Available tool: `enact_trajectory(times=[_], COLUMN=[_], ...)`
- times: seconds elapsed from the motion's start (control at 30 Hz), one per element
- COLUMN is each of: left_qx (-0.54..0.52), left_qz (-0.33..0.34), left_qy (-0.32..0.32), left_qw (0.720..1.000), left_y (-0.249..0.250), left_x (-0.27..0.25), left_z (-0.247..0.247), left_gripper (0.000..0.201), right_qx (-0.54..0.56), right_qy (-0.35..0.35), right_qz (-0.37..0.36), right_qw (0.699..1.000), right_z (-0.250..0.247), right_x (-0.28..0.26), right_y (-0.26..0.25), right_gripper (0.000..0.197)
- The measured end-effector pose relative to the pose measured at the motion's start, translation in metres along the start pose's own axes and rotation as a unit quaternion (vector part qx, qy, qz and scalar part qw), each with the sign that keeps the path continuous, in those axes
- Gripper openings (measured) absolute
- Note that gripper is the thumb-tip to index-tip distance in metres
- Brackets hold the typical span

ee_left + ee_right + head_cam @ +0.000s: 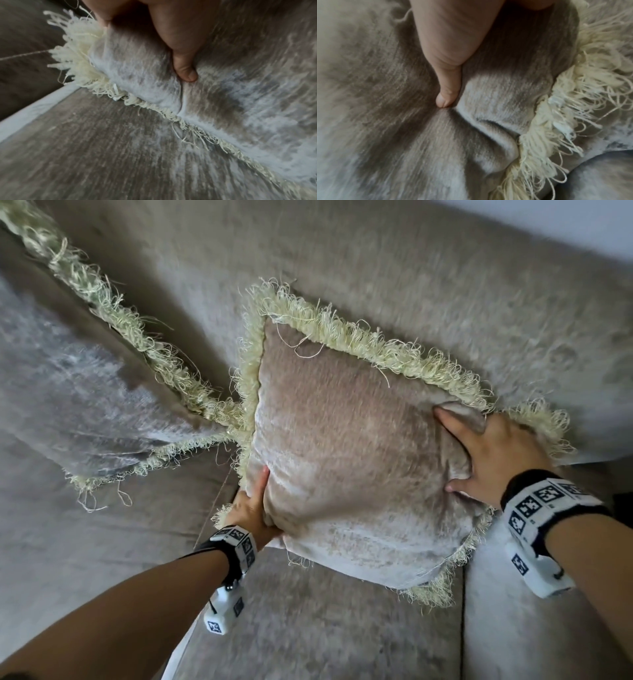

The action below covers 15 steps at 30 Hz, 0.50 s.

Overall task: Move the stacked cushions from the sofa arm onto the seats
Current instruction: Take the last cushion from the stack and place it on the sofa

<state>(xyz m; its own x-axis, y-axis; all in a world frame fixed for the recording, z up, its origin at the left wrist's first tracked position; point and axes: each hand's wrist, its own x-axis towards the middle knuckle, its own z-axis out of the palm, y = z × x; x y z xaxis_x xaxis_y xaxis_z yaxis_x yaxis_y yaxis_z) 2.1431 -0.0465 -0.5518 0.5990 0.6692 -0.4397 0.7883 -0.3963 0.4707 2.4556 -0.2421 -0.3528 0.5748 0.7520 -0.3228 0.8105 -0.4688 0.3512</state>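
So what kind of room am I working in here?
Probably a living room, though little beyond furniture shows. Both hands grip a beige velvety cushion with cream fringe, held against a grey-beige plush sofa backrest, with a second fringed grey cushion leaning to its left.

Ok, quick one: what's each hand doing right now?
Left hand: grips the left edge of the fringed cushion, thumb on its face.
Right hand: grips the cushion's right edge, thumb pressed into the fabric.

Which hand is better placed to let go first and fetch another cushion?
Right, probably. The right hand grips the cushion on the side away from the second cushion; the left hand holds the lower corner, steadying it over the seat.
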Motion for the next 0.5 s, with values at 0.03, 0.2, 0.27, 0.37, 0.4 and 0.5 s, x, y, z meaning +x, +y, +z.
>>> enact_trajectory(times=[0.03,0.2,0.27,0.37,0.4,0.5], left_qx=[-0.024,-0.062,-0.054,-0.023,-0.006,0.052], left_qz=[0.017,0.098,0.112,0.146,0.158,0.214], left_qy=[0.011,0.018,0.013,0.003,-0.001,0.026], left_qw=[1.0,0.993,0.992,0.989,0.987,0.975], left_y=[-0.002,-0.009,-0.008,-0.005,-0.001,0.019], left_x=[0.0,-0.008,-0.02,-0.043,-0.051,-0.064], left_z=[0.002,-0.002,-0.013,-0.037,-0.047,-0.084], left_gripper=[0.141,0.147,0.146,0.14,0.138,0.134], right_qx=[0.007,0.012,0.018,0.057,0.08,0.141], right_qy=[0.003,0.037,0.045,0.033,0.028,0.016], right_qz=[0.002,0.022,0.034,0.067,0.083,0.14], right_qw=[1.0,0.999,0.998,0.996,0.993,0.98], right_z=[0.0,0.004,0.005,0.009,0.011,0.02], right_x=[-0.002,-0.018,-0.028,-0.055,-0.067,-0.103], right_y=[-0.001,-0.008,-0.008,-0.004,-0.002,0.007], right_gripper=[0.126,0.12,0.116,0.11,0.107,0.096])
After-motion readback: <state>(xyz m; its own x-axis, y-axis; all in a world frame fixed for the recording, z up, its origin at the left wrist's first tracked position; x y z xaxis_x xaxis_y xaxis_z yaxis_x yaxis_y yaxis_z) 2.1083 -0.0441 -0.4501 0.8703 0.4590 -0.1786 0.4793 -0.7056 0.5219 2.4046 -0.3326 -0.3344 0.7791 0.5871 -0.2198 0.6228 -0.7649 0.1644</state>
